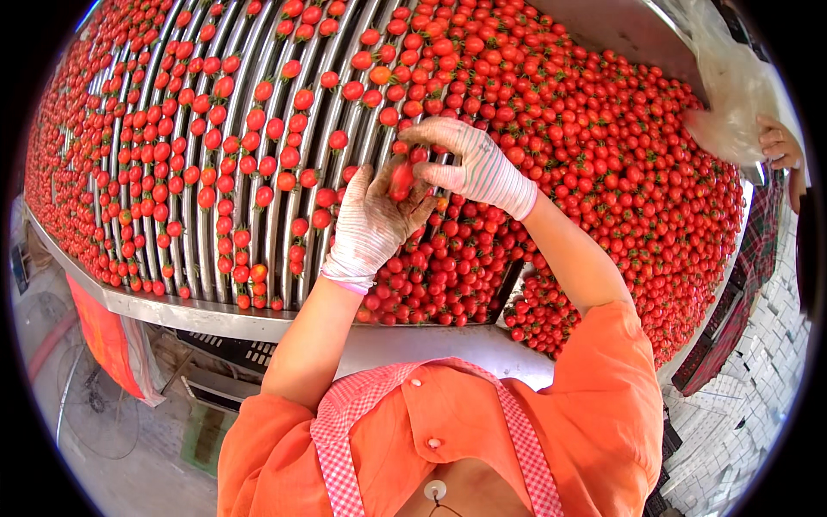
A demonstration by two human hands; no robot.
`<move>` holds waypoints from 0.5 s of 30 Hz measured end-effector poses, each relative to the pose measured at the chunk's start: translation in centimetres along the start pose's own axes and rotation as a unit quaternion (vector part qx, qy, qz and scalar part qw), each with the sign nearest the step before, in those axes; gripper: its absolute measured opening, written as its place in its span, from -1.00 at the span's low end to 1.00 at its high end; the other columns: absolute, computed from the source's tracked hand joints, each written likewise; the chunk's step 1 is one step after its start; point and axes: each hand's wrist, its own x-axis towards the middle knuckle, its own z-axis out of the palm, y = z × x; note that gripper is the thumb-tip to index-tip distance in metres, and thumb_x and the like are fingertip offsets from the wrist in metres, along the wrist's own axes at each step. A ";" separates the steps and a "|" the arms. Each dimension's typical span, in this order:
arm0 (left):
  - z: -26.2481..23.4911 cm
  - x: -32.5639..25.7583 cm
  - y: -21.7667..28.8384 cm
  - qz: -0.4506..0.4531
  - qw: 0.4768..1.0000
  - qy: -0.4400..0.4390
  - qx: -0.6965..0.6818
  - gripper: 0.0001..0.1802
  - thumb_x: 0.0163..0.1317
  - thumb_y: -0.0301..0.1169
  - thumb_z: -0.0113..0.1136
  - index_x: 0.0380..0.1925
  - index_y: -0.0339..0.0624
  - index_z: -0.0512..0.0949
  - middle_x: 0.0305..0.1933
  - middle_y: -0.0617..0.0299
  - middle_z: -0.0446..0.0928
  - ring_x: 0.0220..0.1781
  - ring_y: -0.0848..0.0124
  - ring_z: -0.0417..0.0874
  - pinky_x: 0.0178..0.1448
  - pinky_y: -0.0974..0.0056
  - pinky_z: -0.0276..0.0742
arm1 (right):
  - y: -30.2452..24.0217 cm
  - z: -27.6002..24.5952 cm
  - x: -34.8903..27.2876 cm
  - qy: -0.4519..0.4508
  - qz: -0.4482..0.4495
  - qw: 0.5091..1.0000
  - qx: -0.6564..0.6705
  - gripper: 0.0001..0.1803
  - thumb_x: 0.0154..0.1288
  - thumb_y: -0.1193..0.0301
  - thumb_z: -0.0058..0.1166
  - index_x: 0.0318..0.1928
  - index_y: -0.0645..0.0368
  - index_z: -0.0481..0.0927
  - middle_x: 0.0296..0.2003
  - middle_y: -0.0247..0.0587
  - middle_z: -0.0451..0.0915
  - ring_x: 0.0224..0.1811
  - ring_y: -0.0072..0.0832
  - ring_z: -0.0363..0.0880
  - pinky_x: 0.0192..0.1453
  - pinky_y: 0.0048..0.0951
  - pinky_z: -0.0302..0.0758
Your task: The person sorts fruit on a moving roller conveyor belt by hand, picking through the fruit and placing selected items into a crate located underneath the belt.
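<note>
My left hand point(372, 222) in a white knit glove cups a small red tomato point(401, 179) in its palm, palm up. My right hand point(469, 159), also gloved, reaches over it with fingertips touching the same tomato. Both hands hover above a dense heap of cherry tomatoes point(594, 146) on a metal sorting machine. To the left, single tomatoes lie in rows along parallel metal rollers point(250, 129).
The machine's steel rim point(181, 314) runs along the near edge. At the far right another person's hand point(780, 142) holds a clear plastic bag point(732, 86) over the heap. An orange cloth point(103, 340) hangs below the rim; stacked white crates point(758, 379) stand at right.
</note>
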 end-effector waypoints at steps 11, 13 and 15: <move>0.3 -1.5 -1.0 -0.009 0.964 0.006 0.264 -0.43 0.29 -0.48 0.17 0.34 -0.22 0.43 0.33 0.15 0.48 0.28 0.26 0.57 -0.01 0.40 0.60 | 18.2 -16.0 7.3 0.199 0.279 0.845 -0.410 -0.19 0.40 -0.17 -0.04 0.49 0.02 0.27 0.50 0.09 0.16 0.51 0.07 0.17 0.56 0.01 0.14; 1.0 -2.3 -0.7 0.010 0.945 0.073 0.318 -0.50 0.39 -0.40 0.10 0.32 -0.22 0.44 0.28 0.16 0.53 0.16 0.31 0.66 -0.13 0.46 0.61 | 16.0 -14.5 8.2 0.136 0.366 0.833 -0.392 -0.16 0.43 -0.18 -0.08 0.55 -0.03 0.16 0.58 0.05 0.01 0.57 0.03 0.07 0.60 0.00 0.08; 0.4 -2.3 -0.5 0.019 0.920 0.091 0.380 -0.54 0.41 -0.33 0.10 0.27 -0.20 0.50 0.21 0.19 0.59 0.13 0.36 0.66 -0.11 0.46 0.59 | 16.8 -13.9 5.9 0.153 0.262 0.854 -0.422 -0.23 0.37 -0.21 -0.03 0.44 -0.07 0.36 0.46 0.02 0.24 0.46 -0.01 0.25 0.52 -0.02 0.22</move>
